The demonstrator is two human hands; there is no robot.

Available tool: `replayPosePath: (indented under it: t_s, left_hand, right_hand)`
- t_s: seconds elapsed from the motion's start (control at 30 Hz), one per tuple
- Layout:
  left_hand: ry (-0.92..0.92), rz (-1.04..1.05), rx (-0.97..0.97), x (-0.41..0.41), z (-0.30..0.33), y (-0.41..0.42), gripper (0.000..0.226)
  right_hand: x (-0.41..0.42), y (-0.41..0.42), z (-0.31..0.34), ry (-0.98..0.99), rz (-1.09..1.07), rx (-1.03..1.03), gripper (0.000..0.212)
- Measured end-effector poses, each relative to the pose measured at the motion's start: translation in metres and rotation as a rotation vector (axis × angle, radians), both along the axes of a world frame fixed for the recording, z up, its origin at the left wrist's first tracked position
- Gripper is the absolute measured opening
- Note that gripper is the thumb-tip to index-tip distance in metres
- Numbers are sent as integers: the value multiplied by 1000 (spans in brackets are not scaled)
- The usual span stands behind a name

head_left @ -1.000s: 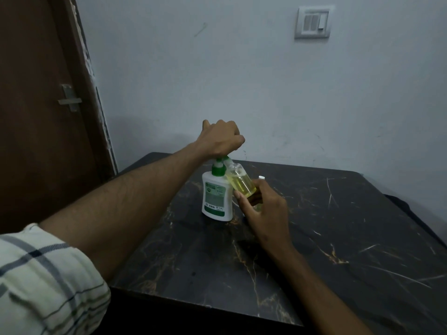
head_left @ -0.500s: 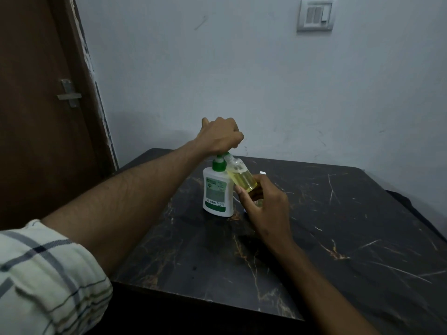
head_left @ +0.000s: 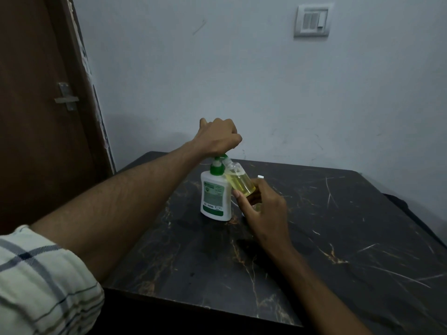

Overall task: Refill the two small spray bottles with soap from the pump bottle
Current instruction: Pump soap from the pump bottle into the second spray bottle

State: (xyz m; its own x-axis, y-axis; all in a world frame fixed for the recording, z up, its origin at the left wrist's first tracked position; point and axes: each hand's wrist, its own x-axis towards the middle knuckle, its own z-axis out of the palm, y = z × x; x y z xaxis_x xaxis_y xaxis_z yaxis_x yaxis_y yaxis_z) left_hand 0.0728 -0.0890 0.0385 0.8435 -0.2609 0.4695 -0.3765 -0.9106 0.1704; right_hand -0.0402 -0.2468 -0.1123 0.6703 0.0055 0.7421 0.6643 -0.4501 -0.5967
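While the left hand (head_left: 219, 137) fisted over the pump (head_left: 217, 163) near the bench's (head_left: 338, 238) far edge, the right hand (head_left: 262, 209) gripped a tilted spray bottle (head_left: 238, 181) at its spout.

Pump bottle (head_left: 214, 199): opaque white plastic, smooth, faint sheen; green plastic pump collar; printed paper or film label. Spray bottle (head_left: 238, 181): clear glossy plastic, yellow-green liquid visible through wall. Table (head_left: 338, 238): dark marble-look top, polished, pale and golden veins. Door (head_left: 36, 117): brown wood, matt; latch (head_left: 66, 97) dull grey metal. Wall (head_left: 242, 81): matt paint, scuffed. Switch plate (head_left: 312, 20): smooth plastic. Sleeve (head_left: 41, 286): woven checked cloth.
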Motion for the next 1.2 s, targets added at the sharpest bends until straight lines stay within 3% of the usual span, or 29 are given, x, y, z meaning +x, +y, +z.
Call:
replayPosePath:
  t_s: [0.1,0.23,1.2]
  left_hand:
    - [9,10,-1,1,-4,-1,31]
    - [-10,-1,7,0,-2,-1,16]
    - [27,29,-13,-5,-3,-2,17]
  right_hand:
    - [0,1,0,-3,-8,-2,21]
    - [-1,1,1,-16,-7,-1,21]
    - [1,-1,0,-39,-9,-1,20]
